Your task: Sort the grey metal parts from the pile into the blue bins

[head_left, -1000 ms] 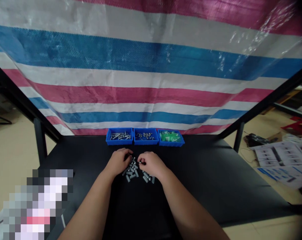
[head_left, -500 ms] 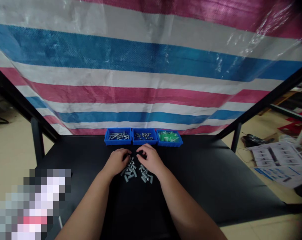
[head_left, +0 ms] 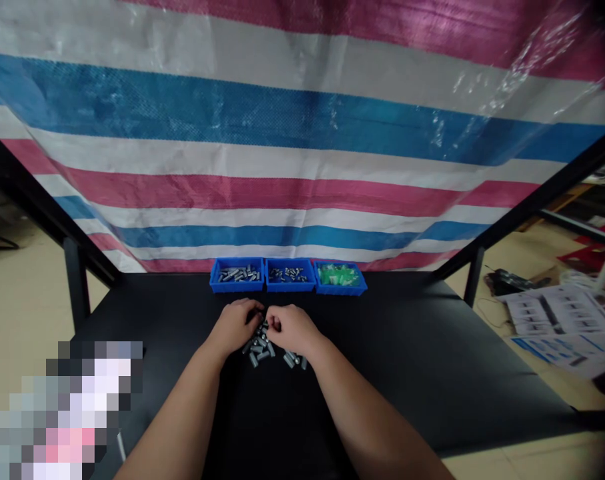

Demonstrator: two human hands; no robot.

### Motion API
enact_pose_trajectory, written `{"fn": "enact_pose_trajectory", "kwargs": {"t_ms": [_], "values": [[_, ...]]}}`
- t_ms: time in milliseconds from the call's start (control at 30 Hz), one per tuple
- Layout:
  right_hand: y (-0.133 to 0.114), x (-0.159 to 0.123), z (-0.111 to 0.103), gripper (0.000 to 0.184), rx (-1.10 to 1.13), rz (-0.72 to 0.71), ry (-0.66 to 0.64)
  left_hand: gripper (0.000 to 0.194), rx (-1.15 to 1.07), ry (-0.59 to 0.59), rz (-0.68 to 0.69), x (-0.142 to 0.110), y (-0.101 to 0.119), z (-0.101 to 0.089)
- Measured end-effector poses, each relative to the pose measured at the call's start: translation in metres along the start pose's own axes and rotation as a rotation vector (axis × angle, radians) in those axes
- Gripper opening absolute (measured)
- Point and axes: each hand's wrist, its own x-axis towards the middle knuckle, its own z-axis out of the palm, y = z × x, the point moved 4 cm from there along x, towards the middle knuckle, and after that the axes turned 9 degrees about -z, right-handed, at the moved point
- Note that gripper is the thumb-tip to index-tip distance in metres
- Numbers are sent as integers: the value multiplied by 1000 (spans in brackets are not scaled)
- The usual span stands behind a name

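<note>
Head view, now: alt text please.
Two bare hands, left and right, work over small grey metal cylindrical parts on a black table; behind stand three blue plastic bins of small parts, before a striped tarp.

Three bins in a row, left (head_left: 237, 287), middle (head_left: 290, 287) and right (head_left: 340, 290), sit at the table's (head_left: 407, 360) far edge, mid-frame; each holds small parts. Before them (nearer the bottom) lie two piles, left (head_left: 259, 350) and right (head_left: 294, 361).
</note>
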Motion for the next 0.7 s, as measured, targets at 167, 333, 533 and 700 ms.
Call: {"fn": "enact_pose_trajectory", "kwargs": {"t_ms": [167,333,533,700], "values": [[16,3,-24,14,207,72,565,23,-19,3,1,0,-1,0],[24,0,-22,18,171,97,440,24,-5,5,-12,0,-2,1],[6,-2,-4,30,44,-119,69,23,-3,4,2,0,-1,1],[6,1,1,17,-15,-94,14,22,-9,9,9,0,-2,1]]}}
